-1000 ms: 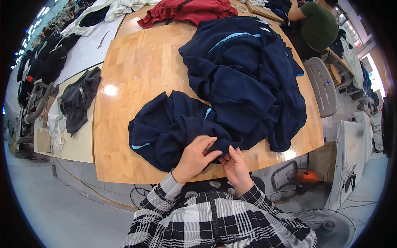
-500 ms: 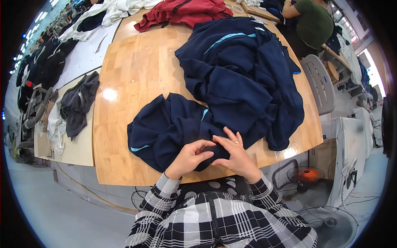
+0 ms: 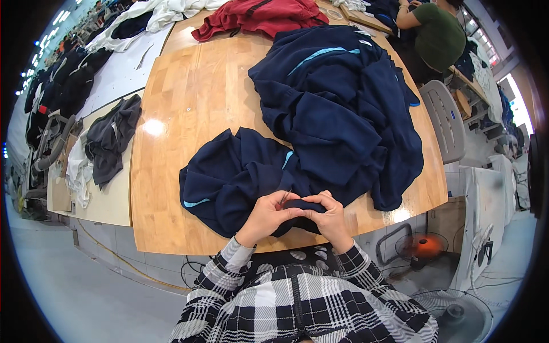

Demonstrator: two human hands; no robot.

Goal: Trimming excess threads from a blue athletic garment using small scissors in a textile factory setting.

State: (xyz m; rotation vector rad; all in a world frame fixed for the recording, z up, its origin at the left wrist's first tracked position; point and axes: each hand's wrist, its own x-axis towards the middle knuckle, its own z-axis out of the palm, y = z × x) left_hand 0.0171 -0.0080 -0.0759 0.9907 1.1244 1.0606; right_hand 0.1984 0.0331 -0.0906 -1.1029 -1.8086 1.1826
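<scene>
A navy garment [image 3: 229, 171] with light-blue piping lies bunched at the near edge of the wooden table. Its near edge is folded up between my two hands. My left hand [image 3: 267, 217] is closed on the fold, thumb and fingers pinched. A thin dark thing [image 3: 286, 196] shows at its fingertips, too small to make out. On the other side of the fold my right hand [image 3: 330, 218] pinches the same cloth, its thumb tip close to the left thumb. Beyond them a larger heap of navy garments [image 3: 337, 114] with light-blue trim touches the held one.
A red garment [image 3: 257, 17] lies at the table's [image 3: 194, 86] far edge. Grey cloth [image 3: 114, 143] and white cloth rest on a lower board at left. A grey chair [image 3: 443, 120] and a person in a green top [image 3: 437, 37] are at right. Fans [image 3: 423, 247] stand below right.
My right hand has closed from spread fingers to a pinch on the navy fabric. The cloth edge is now lifted between both hands. The view has shifted slightly.
</scene>
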